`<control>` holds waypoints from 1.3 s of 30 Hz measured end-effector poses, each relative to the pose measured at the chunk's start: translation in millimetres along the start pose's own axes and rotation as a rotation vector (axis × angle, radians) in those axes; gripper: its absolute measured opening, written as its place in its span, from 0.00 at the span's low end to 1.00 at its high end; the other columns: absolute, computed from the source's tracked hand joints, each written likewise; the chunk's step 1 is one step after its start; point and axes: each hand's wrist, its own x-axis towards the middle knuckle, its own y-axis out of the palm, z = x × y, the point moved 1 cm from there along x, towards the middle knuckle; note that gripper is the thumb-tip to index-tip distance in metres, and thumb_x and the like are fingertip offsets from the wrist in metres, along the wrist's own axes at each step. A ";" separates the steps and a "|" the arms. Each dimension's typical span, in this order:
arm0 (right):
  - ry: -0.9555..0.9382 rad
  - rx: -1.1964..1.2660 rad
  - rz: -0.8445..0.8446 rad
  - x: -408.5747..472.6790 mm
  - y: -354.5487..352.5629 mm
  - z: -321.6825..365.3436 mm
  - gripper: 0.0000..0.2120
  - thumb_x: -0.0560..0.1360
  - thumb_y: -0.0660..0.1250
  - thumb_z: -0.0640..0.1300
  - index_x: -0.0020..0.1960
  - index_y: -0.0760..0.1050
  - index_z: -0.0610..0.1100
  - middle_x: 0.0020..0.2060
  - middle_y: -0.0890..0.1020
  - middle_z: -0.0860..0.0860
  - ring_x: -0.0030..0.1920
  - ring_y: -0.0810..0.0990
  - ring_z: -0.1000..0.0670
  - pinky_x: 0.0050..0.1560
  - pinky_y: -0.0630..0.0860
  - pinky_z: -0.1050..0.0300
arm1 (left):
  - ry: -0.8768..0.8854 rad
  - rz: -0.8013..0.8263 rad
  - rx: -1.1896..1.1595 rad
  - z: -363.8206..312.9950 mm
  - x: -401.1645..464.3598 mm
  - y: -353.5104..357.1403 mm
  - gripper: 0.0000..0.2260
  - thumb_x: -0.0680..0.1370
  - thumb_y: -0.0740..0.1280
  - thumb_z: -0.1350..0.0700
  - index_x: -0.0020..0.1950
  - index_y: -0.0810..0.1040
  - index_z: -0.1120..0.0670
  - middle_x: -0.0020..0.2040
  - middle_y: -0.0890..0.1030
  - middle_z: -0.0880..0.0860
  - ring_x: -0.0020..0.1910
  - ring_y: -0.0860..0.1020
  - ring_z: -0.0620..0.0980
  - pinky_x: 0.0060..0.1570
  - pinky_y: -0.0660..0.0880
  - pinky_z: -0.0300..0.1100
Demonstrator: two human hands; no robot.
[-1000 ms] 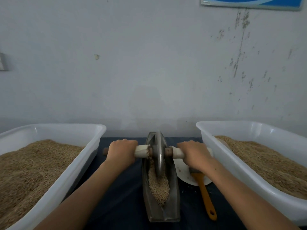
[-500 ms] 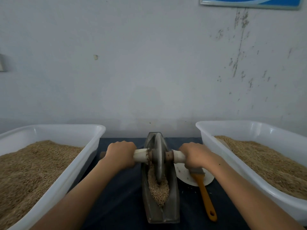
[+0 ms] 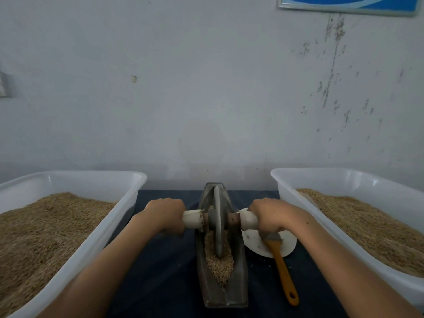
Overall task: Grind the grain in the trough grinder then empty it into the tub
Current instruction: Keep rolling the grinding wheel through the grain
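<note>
Evenly press both hands, left hand (image 3: pixel 165 214) and right hand (image 3: pixel 270 215), fingers wrapped round the axle handles (image 3: pixel 192 221), rolling the wheel (image 3: pixel 218 222) along the trough (image 3: pixel 223 292); grain (image 3: pixel 218 265) probably part-ground.

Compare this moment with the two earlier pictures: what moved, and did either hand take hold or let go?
The left hand and right hand have drawn the grinding wheel by its axle handles back along the trough toward the person, over the grain. Neither hand took hold or let go. The two tubs, brush and plate stayed put.
</note>
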 end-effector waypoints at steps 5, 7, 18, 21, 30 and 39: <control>0.023 0.020 0.007 1.5 2.5 -1.4 0.19 0.70 0.71 0.40 0.59 0.74 0.47 0.45 0.77 0.50 0.46 0.78 0.49 0.46 0.76 0.56 | -0.020 -0.051 0.018 -2.7 -1.1 0.1 0.18 0.70 0.71 0.48 0.58 0.76 0.50 0.50 0.80 0.50 0.47 0.78 0.50 0.42 0.68 0.42; 0.021 -0.021 -0.112 7.4 7.2 -0.9 0.14 0.71 0.69 0.40 0.55 0.75 0.47 0.45 0.79 0.50 0.45 0.79 0.49 0.47 0.76 0.55 | -0.034 -0.166 0.029 -5.1 -0.2 3.2 0.14 0.72 0.68 0.50 0.56 0.75 0.50 0.50 0.79 0.50 0.48 0.78 0.50 0.42 0.68 0.42; -0.024 0.047 -0.176 11.0 14.4 -6.2 0.13 0.72 0.68 0.40 0.55 0.75 0.50 0.48 0.80 0.50 0.48 0.79 0.49 0.51 0.76 0.53 | -0.017 -0.294 0.097 -8.6 -0.7 1.7 0.12 0.75 0.66 0.52 0.57 0.74 0.52 0.51 0.79 0.51 0.49 0.78 0.51 0.42 0.68 0.42; -0.015 0.085 0.041 -0.8 2.1 -6.0 0.16 0.69 0.70 0.38 0.56 0.75 0.48 0.45 0.79 0.50 0.45 0.79 0.50 0.44 0.76 0.58 | -0.009 -0.056 0.044 -5.7 -6.5 -3.3 0.19 0.71 0.71 0.49 0.59 0.74 0.52 0.52 0.79 0.51 0.46 0.77 0.50 0.42 0.69 0.42; 0.007 0.004 -0.202 8.0 9.9 0.7 0.10 0.73 0.68 0.41 0.53 0.75 0.49 0.47 0.80 0.50 0.47 0.79 0.49 0.51 0.77 0.53 | -0.056 -0.173 0.021 -6.7 -0.5 3.2 0.15 0.73 0.69 0.51 0.58 0.75 0.51 0.51 0.79 0.50 0.49 0.78 0.51 0.42 0.68 0.43; -0.022 -0.047 -0.295 9.9 13.2 0.0 0.11 0.73 0.67 0.40 0.54 0.74 0.49 0.46 0.78 0.50 0.45 0.77 0.49 0.44 0.70 0.56 | -0.011 -0.269 0.025 -1.3 3.3 9.2 0.13 0.74 0.66 0.50 0.57 0.75 0.51 0.51 0.79 0.50 0.49 0.78 0.51 0.43 0.68 0.42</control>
